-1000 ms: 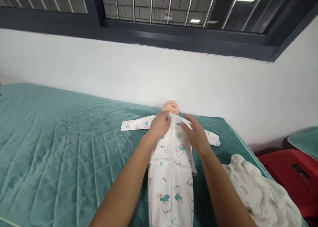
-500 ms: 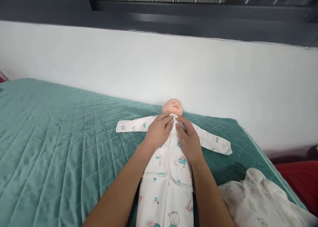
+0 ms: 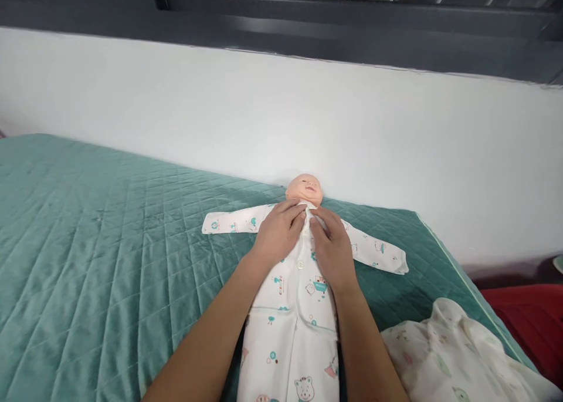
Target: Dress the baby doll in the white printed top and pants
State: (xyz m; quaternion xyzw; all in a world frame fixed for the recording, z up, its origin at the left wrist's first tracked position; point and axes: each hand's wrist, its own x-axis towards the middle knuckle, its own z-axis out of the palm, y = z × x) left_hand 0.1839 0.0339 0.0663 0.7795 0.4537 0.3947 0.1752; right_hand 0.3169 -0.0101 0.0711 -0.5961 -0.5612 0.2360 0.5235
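Note:
A baby doll [image 3: 304, 188] lies on its back on a green quilted bed [image 3: 101, 237], head toward the wall. It wears a white printed romper [image 3: 294, 326] with both sleeves spread sideways. My left hand [image 3: 278, 233] rests on the romper's chest, fingers curled at the collar just under the doll's chin. Close beside it, my right hand [image 3: 331, 245] pinches the other edge of the romper's front opening at the neck. The fingertips of both hands meet at the top of the button line.
A second crumpled white printed garment [image 3: 444, 355] lies on the bed at the lower right. Something red [image 3: 532, 326] sits beyond the bed's right edge. A white wall [image 3: 281, 120] and dark window frame stand right behind the doll.
My right hand slid from the doll's shoulder in to the collar and met the left hand. The doll's right-side sleeve now lies stretched out. The view tilted down slightly.

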